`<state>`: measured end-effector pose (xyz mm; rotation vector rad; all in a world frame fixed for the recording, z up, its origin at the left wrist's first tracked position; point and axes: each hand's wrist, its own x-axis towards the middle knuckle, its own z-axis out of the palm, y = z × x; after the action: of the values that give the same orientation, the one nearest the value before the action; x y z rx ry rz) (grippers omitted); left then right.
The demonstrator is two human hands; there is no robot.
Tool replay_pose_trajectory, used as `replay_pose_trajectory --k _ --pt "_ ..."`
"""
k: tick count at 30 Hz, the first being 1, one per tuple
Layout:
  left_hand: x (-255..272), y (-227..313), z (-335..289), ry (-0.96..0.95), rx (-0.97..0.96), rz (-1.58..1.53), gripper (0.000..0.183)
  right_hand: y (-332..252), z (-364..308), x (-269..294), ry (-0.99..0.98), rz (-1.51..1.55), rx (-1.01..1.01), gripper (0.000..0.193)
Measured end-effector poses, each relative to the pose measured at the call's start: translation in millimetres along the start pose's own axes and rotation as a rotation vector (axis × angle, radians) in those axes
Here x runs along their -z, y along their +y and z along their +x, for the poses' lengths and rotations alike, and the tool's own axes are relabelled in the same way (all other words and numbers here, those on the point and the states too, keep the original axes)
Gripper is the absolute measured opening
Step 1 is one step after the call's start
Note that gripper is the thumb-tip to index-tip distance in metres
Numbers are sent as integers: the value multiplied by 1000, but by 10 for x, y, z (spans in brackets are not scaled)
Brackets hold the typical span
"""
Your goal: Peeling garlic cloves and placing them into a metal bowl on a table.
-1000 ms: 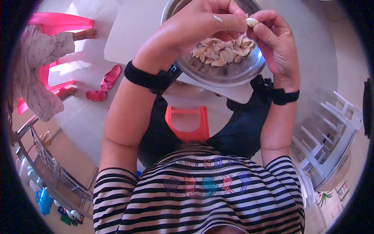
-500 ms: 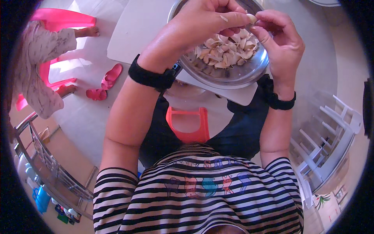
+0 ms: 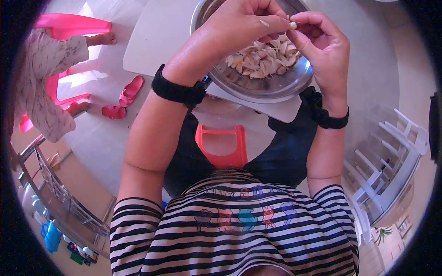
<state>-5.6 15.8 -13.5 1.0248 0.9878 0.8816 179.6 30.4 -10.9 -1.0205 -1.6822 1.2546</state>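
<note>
Above a shiny metal bowl [image 3: 258,93], my left hand [image 3: 248,25] and my right hand [image 3: 326,46] meet with their fingertips pinched together. Between them is a small pale garlic clove [image 3: 293,25], gripped from both sides. Under the hands, the bowl holds a heap of unpeeled garlic cloves and papery skins [image 3: 262,60]. A small whitish flake of skin [image 3: 264,23] clings to my left hand near the thumb. My left fingers partly hide the far side of the bowl.
The bowl rests on a small white table [image 3: 152,37] in front of my knees. At the left, a person's leg [image 3: 55,60] is beside a pink chair [image 3: 76,22], near pink slippers [image 3: 131,91]. White stacked chairs [image 3: 391,170] stand at the right. A red stool [image 3: 225,158] shows between my legs.
My right hand has shifted slightly left, and the clove with it. The bowl and table also sit a little further left in view.
</note>
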Motion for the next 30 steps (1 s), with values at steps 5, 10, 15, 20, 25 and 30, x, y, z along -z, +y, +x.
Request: replay_pose_trajectory --k 5,10,15,20,25,30 --pt "-8 -47 13 -18 -10 -77 15 2 4 -6 -29 104 8 19" --pt "-1 -36 7 -12 11 -75 16 44 12 -1 -18 85 24 18" --pt "6 -69 2 -4 -20 -69 17 54 21 -11 -6 99 30 16" --pt "-18 -70 -20 47 -32 -54 14 44 24 -6 0 103 11 16" --pt "13 -100 -18 59 -45 -21 16 40 32 5 0 139 25 16" --pt "20 -81 -23 87 -50 -9 14 59 40 57 24 169 36 17"
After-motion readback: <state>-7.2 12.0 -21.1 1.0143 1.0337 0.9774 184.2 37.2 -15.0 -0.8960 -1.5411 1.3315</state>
